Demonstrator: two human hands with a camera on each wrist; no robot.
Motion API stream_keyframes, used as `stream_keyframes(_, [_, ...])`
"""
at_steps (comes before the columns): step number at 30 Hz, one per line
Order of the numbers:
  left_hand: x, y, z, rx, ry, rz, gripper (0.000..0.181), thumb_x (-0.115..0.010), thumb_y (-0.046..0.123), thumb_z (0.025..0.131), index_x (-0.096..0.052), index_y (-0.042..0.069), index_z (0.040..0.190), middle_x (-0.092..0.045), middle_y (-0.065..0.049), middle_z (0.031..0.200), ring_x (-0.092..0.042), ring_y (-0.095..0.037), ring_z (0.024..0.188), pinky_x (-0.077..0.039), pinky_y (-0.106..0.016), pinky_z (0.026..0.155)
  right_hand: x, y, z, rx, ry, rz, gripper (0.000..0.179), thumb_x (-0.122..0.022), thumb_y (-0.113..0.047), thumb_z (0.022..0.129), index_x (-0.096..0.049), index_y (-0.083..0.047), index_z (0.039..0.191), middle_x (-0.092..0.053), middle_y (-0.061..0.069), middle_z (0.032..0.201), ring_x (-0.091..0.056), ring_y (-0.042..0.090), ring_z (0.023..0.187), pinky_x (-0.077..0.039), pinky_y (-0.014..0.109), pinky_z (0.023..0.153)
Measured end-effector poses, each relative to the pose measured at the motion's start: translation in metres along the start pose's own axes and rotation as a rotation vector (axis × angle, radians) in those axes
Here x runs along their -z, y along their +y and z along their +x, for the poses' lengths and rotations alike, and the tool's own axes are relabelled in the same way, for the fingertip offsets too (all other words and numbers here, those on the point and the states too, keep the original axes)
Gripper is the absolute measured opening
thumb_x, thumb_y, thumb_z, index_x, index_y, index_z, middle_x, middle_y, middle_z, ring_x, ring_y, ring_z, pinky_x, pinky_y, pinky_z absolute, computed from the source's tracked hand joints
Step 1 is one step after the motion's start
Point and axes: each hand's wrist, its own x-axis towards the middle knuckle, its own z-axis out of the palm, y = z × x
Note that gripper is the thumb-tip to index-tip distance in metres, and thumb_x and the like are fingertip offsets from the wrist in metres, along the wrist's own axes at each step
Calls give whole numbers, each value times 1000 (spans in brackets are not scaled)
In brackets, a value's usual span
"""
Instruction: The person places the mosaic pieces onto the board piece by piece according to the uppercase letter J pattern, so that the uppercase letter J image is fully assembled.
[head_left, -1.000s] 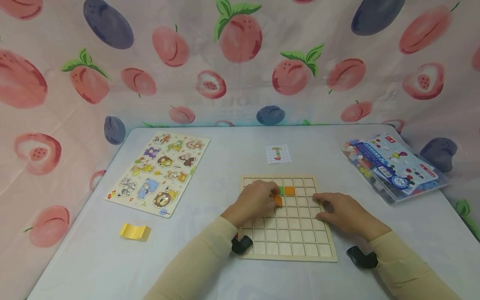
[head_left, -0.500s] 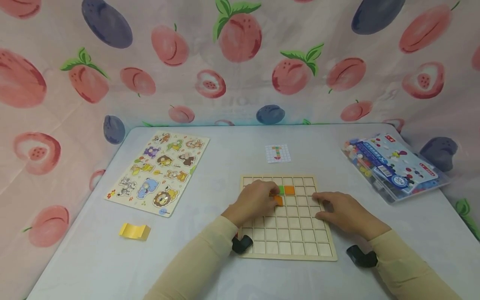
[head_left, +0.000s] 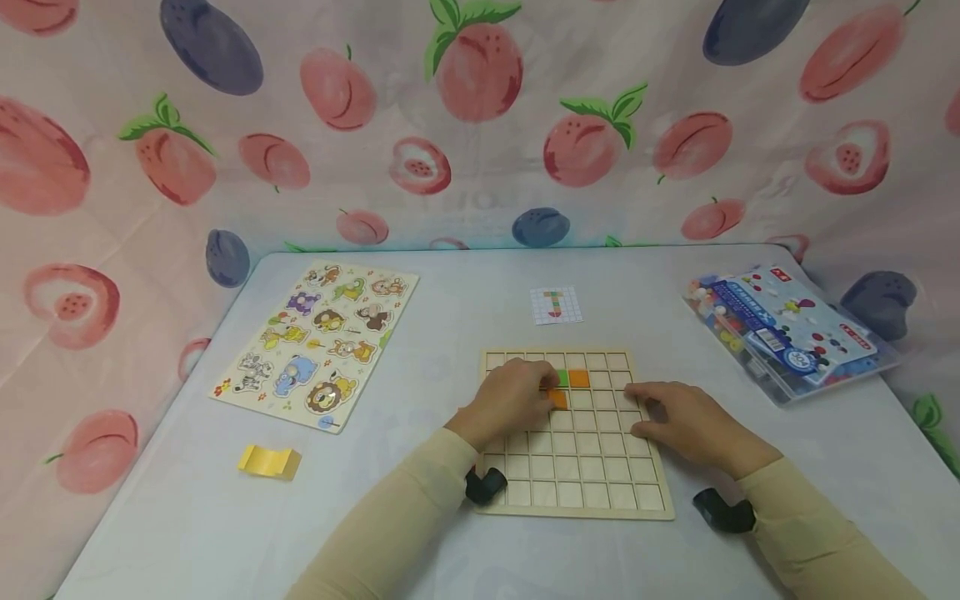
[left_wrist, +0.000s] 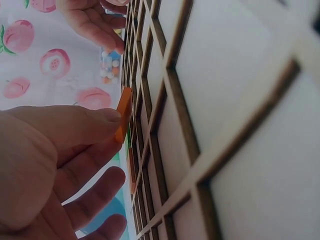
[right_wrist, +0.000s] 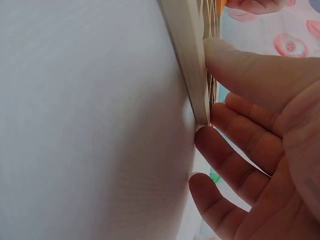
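Note:
In the head view a square wooden grid board (head_left: 606, 494) lies on the table. My left hand (head_left: 513, 397) is over its upper left, with thumb and forefinger pinching an orange square tile (left_wrist: 124, 115). The left wrist view shows this tile tilted on edge, close over the grid. A green tile (head_left: 562, 378) and another orange tile (head_left: 579, 378) sit side by side in cells just beyond it. Cells under my left hand are hidden. My right hand (head_left: 686, 421) rests on the board's right rim, its thumb (right_wrist: 235, 62) on the frame and fingers loosely curved.
Behind the board lies a small gridded card (head_left: 567, 306) printed with a coloured figure. An animal puzzle board (head_left: 315, 346) and a yellow curved block (head_left: 269, 462) are at left. A clear plastic box (head_left: 787, 333) of coloured pieces stands at right. A fruit-print cloth (head_left: 465, 217) hangs behind.
The orange tile in my left fingers has tipped slightly and shows a little more. Both hands stay in almost the same place.

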Motion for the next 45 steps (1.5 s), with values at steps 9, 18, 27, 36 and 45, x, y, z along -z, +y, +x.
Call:
stream_keyframes(9, [-3,-1,3,6,-10,15,24,-73,17,91,-72,14,114,-70,4,107,-60,-15,101,-48,-32,90,0,0,1,12,0,-5,58,-77,-24,89,-57,2,137,-57,23,137,-48,46,128,-38,61,103])
stream_keyframes(18, [-3,1,3,33,-11,12,23,-72,16,91,-73,15,113,-70,5,105,-60,-16,100,-48,-33,89,0,2,0,37,8,14,57,-77,-25,89,-59,1,136,-57,22,137,-48,46,128,-38,61,102])
stream_keyframes(27, [-3,2,3,30,-4,12,21,-72,15,90,-73,16,112,-70,5,104,-60,-15,100,-49,-32,88,1,3,0,41,11,11,56,-76,-24,89,-58,2,136,-57,22,137,-48,47,128,-38,62,102])
stream_keyframes(36, [-2,4,3,38,-18,31,21,-73,18,91,-72,16,112,-69,6,104,-60,-14,100,-49,-28,86,0,1,1,36,8,1,57,-77,-24,89,-59,1,136,-57,22,137,-49,46,128,-38,61,102])
stream_keyframes(45, [-2,5,3,32,-7,39,20,-74,19,91,-73,16,111,-69,6,102,-60,-13,97,-49,-28,83,0,2,1,37,13,2,57,-77,-24,89,-58,2,136,-57,23,137,-48,47,128,-38,61,102])
